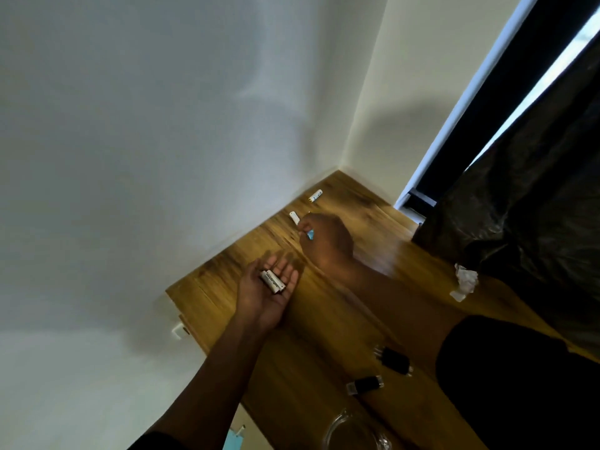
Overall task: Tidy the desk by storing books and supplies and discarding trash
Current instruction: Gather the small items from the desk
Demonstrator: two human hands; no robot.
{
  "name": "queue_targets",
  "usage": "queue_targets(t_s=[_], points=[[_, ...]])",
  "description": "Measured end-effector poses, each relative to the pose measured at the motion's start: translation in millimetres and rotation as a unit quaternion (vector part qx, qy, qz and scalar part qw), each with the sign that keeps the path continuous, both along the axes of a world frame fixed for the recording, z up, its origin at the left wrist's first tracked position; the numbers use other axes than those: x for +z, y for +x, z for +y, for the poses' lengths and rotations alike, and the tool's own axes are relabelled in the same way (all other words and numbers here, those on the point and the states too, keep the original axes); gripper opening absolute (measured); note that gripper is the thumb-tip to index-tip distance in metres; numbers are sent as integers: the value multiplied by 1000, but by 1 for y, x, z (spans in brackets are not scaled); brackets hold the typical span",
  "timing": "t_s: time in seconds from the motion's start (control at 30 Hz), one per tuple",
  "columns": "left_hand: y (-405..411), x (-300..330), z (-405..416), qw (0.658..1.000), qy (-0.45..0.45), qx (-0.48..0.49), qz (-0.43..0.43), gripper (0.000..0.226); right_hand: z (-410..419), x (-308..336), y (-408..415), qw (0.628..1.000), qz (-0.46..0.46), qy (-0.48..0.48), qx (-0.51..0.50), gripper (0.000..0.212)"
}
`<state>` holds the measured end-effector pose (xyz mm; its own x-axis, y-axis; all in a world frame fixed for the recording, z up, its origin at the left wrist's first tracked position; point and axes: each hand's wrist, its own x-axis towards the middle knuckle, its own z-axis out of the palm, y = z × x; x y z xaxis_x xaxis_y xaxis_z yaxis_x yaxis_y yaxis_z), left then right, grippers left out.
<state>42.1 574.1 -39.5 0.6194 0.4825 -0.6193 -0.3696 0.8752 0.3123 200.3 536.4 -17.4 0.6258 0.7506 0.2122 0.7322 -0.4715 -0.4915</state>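
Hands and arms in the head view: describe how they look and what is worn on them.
Both hands, the left hand and the right hand, are bare: no gloves, rings or watch visible. The forearms are bare too. A dark sleeve covers the right upper arm; a dark edge of cloth shows at the left arm's bottom end. The right hand is motion-blurred.
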Motion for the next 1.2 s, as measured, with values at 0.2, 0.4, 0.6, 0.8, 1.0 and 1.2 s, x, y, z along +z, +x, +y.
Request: queue_targets(t_s=[0.2,0.4,0.6,0.8,1.0,1.2], points=[[-23,-5,17,999,1,27,-20,40,43,-7,12,983,-77,-158,59,25],[-36,-6,23,999,13,30,-28,40,59,-10,23,963,-165,-211,39,27],[-40,-4,29,999,7,29,-25,45,59,-8,16,983,-126,-127,39,19],[-29,5,36,999,18,28,-18,40,45,14,-32,995,20,25,97,18],[-16,13,36,999,42,1,-27,41,28,17,-66,980,-58,28,187,16],[-2,12,42,999,-5,39,-16,36,31,12,-33,986,-22,76,144,8]])
